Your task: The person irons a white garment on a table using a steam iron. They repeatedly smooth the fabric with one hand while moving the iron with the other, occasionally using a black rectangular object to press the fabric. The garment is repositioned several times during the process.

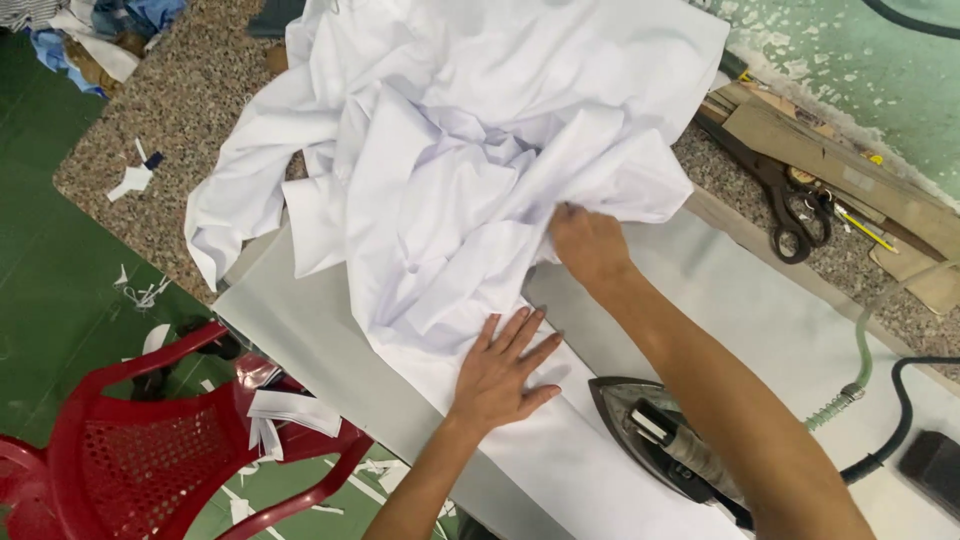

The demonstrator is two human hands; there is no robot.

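A large crumpled white garment [450, 140] lies heaped across a grey padded ironing surface [320, 340]. My left hand [503, 368] lies flat, fingers spread, pressing a smooth stretch of the white cloth near the front edge. My right hand [588, 245] reaches further in and pinches a fold of the same white cloth. A steam iron [655, 435] rests on the cloth just right of my left hand, partly hidden under my right forearm.
Black scissors [790, 205], cardboard pieces [830, 150] and a yellow pencil [868, 232] lie on the speckled stone counter at right. A green hose [862, 345] and black cable [895, 410] run to the iron. A red plastic chair [150, 440] holding white scraps stands at lower left.
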